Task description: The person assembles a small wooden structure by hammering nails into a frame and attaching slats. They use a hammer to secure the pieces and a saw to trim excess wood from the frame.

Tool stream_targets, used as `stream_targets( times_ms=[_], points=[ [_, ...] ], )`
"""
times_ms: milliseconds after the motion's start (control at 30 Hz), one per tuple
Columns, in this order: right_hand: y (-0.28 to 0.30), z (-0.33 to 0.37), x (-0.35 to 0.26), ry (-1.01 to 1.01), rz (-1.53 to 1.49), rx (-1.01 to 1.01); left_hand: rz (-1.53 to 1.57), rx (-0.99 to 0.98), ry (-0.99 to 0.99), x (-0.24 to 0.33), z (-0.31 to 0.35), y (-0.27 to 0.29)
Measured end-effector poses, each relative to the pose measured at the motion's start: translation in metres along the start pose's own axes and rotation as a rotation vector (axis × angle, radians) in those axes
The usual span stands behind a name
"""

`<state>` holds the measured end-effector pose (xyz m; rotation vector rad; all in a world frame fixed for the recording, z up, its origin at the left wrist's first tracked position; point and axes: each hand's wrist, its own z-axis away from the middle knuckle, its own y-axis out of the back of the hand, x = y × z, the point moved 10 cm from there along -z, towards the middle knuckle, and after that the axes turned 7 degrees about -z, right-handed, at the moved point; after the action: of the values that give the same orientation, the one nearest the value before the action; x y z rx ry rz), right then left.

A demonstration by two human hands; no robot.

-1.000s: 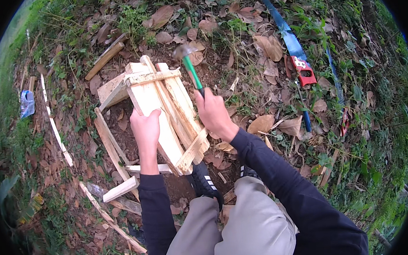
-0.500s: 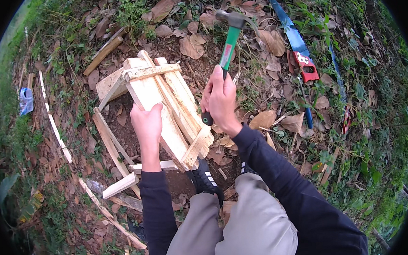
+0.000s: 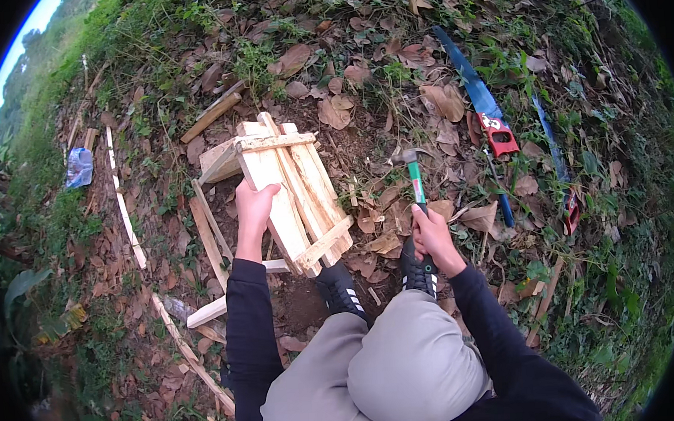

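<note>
My left hand point(image 3: 255, 208) grips the left edge of a wooden slatted panel point(image 3: 303, 199), thumb resting on its top face. The panel is rough pale boards joined by a crosspiece at each end, and it leans tilted against other lumber. In my right hand point(image 3: 434, 239) is a claw hammer point(image 3: 416, 176) with a green and black handle, fingers wrapped round the grip. Its metal head points away from me, to the right of the panel and apart from it. Behind the panel's left side sits a wooden frame point(image 3: 209, 232) of thin strips, partly hidden by it.
A red-handled handsaw point(image 3: 474, 86), a second saw point(image 3: 553, 139) and a blue-handled tool point(image 3: 505, 204) lie on the leafy ground to the right. Wood offcuts point(image 3: 214, 114) lie beyond the panel. Long thin strips point(image 3: 124, 200) and a plastic bag point(image 3: 79, 167) are at left.
My right hand has drawn the hammer down and to the right, away from the panel. My left hand keeps its hold on the panel. The whole view has shifted a little.
</note>
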<state>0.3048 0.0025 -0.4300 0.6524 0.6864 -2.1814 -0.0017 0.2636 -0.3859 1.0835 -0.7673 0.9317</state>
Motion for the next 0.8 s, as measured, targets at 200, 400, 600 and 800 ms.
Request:
stream_targets(
  times_ms=[200,400,600,800],
  points=[
    [0.100,0.051,0.034,0.025,-0.115,0.206,-0.480,0.023,-0.222,0.100,0.020,0.024],
    [0.137,0.081,0.034,0.115,-0.120,0.290,-0.562,-0.107,-0.434,0.193,0.052,0.030],
    [0.121,0.090,0.029,0.167,-0.149,0.229,-0.479,-0.356,-0.436,0.262,0.089,0.018],
    [0.095,0.087,0.004,0.289,-0.145,0.112,-0.444,-0.480,-0.504,0.303,0.126,-0.001]
  ],
)
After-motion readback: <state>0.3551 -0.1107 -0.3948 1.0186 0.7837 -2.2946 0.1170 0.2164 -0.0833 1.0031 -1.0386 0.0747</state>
